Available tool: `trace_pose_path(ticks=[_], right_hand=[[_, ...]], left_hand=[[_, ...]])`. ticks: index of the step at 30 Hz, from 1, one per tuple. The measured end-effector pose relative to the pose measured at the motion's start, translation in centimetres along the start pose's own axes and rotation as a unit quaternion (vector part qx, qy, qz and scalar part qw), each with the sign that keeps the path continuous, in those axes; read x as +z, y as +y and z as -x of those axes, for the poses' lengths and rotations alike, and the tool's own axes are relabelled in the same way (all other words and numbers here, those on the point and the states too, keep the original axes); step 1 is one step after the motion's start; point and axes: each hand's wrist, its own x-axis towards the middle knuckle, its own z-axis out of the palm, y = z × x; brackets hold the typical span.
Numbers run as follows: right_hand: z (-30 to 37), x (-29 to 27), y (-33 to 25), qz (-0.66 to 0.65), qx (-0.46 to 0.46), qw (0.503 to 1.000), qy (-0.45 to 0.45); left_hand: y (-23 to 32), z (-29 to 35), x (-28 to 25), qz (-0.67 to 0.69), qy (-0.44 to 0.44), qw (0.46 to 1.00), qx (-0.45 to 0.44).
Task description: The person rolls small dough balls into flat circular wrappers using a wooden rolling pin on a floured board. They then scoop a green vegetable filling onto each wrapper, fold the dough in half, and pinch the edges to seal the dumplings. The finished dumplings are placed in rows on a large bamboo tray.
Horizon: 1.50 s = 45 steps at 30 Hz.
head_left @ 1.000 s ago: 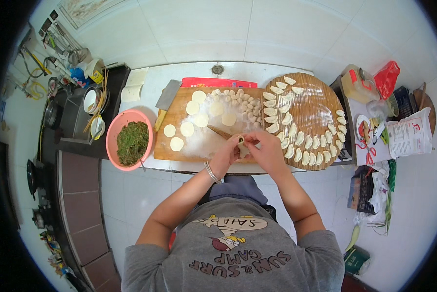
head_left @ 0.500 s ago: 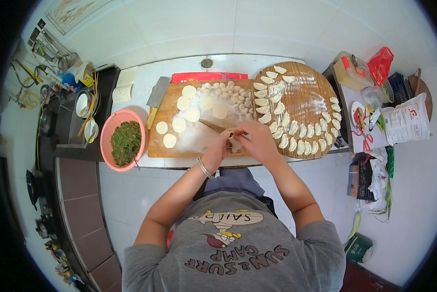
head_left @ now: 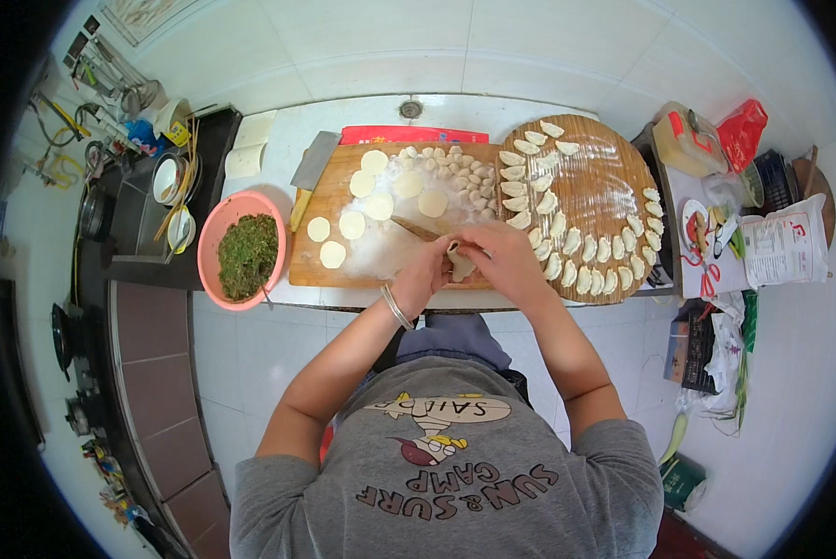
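both hands still pinching the dumpling.

single head-worn fisheye, straight down over the cutting board

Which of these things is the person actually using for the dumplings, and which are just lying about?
In use:
hands pinching a dumpling
round wrappers
pink bowl of green filling
dough pieces
wooden board
round tray of finished dumplings

Lying about:
cleaver
white bag
red packet
scissors
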Motion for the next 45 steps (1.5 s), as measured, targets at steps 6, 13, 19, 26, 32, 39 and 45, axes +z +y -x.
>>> trace_pose_path(ticks=[6,13,19,26,32,39,45], right_hand=[[0.1,0.5,0.5,0.065,-0.067,0.995,0.024],[-0.2,0.8,1.2,0.14,-0.148,0.979,0.013],[-0.3,0.2,0.7,0.128,-0.179,0.975,0.008],[-0.9,-0.5,1.1,0.111,-0.21,0.971,-0.018],[-1.0,-0.9,2.5,0.112,-0.221,0.969,-0.012],[-2.0,-1.7,1.9,0.097,-0.275,0.956,-0.043],[-2.3,-1.7,2.6,0.093,-0.255,0.96,-0.065]], left_hand=[[0.5,0.5,0.4,0.023,-0.002,1.0,0.003],[0.7,0.5,0.2,0.052,-0.006,0.999,-0.013],[0.4,0.1,0.0,0.096,0.007,0.995,-0.011],[0.8,0.0,-0.3,0.084,-0.021,0.996,-0.025],[2.5,0.8,1.7,0.085,-0.027,0.996,-0.031],[1.5,0.1,0.4,0.079,-0.037,0.995,-0.044],[1.8,0.3,0.6,0.108,-0.035,0.992,-0.055]])
